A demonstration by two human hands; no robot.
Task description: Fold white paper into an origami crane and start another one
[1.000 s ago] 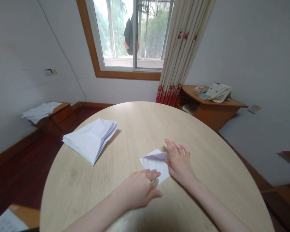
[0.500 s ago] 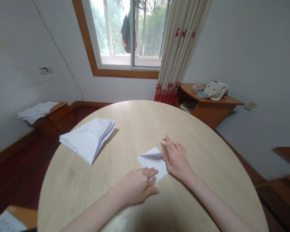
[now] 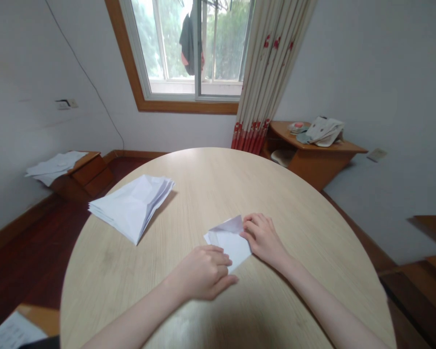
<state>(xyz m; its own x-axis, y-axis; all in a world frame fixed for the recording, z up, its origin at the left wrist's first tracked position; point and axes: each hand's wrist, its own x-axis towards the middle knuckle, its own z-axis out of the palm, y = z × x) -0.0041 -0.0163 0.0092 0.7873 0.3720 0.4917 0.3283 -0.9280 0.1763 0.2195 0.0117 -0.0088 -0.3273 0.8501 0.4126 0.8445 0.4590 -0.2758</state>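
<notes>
A small piece of folded white paper (image 3: 236,246) lies on the round table with its top flap raised at an angle. My right hand (image 3: 263,237) pinches the paper's right edge by the flap, fingers bent and closed. At the lower left edge, my left hand (image 3: 205,271) has curled fingers over the paper, its thumb stretched out along the tabletop. The left fingertips partly cover the sheet. Farther left on the table rests a stack of folded white papers (image 3: 129,206), apart from both hands.
The round wooden table (image 3: 210,179) has a curved edge all round. Beyond it stand a low cabinet with papers (image 3: 87,177) at left and a corner desk (image 3: 323,157) with a cloth bag (image 3: 325,131) at right. A curtain (image 3: 265,72) hangs beside the window.
My right fingers have drawn together on the paper's edge, and the flap stands higher. My left fingers have curled in more. The view has shifted slightly.
</notes>
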